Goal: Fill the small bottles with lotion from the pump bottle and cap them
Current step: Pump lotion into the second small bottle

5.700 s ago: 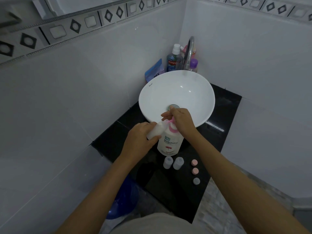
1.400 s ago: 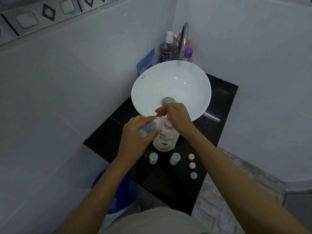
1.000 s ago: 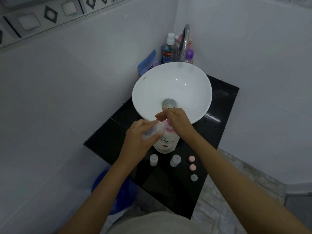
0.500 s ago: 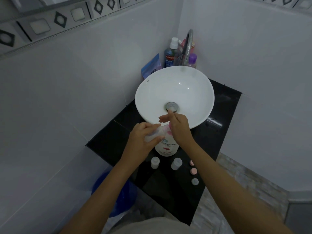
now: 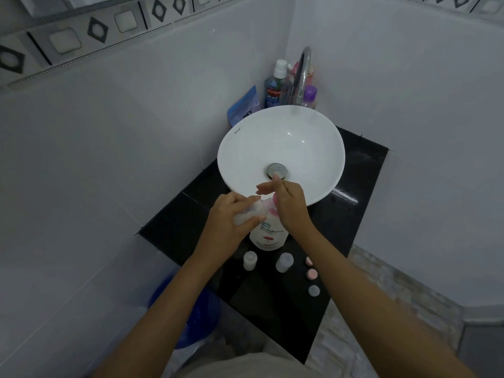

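Black counter (image 5: 351, 214), left hand (image 5: 229, 225) gripping small bottle (image 5: 249, 215), right hand (image 5: 290, 205) on pump bottle (image 5: 268, 233)

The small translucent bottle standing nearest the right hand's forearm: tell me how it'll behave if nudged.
The small translucent bottle is narrow, upright and uncapped, so it probably tips easily. It looks like thin plastic, likely light. Being round, it would probably roll across the glossy black counter.

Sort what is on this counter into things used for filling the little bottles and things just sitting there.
In use: pump bottle; small bottle in the left hand; right hand on the pump; two small bottles; three loose caps.

Just sitting: mouthwash bottle; purple bottle; blue pouch; sink; faucet.
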`<move>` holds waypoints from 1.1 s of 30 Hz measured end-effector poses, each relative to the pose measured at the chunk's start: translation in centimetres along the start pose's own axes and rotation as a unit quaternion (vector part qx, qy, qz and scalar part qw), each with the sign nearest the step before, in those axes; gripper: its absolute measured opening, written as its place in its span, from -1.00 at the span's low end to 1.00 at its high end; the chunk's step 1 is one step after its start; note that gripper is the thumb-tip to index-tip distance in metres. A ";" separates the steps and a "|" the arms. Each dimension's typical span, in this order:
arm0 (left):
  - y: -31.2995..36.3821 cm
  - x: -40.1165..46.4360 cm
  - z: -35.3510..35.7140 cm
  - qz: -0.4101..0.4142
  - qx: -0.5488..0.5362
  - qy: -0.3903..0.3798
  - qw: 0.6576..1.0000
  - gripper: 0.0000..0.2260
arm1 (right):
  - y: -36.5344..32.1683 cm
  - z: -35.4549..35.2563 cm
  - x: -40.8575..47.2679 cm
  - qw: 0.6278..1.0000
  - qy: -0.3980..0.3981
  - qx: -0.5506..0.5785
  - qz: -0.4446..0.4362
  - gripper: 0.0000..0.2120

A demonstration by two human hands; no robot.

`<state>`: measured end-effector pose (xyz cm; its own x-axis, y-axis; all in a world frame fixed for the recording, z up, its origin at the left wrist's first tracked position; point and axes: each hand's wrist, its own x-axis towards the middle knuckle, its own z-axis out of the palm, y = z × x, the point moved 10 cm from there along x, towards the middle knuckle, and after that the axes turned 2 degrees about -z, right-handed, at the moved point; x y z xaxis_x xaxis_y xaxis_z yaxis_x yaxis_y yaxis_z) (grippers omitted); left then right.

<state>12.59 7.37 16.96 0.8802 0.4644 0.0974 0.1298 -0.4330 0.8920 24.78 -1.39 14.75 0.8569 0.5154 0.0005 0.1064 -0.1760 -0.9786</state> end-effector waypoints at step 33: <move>0.5 0.3 -0.1 0.006 0.004 -0.006 1.000 -0.64 | -0.6 -0.3 0.2 1.000 0.004 -0.026 -0.006 -0.56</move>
<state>12.87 7.31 17.50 0.8871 0.4500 0.1025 0.1233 -0.4450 0.8870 25.04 -1.46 15.35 0.8592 0.5115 0.0143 0.1431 -0.2133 -0.9664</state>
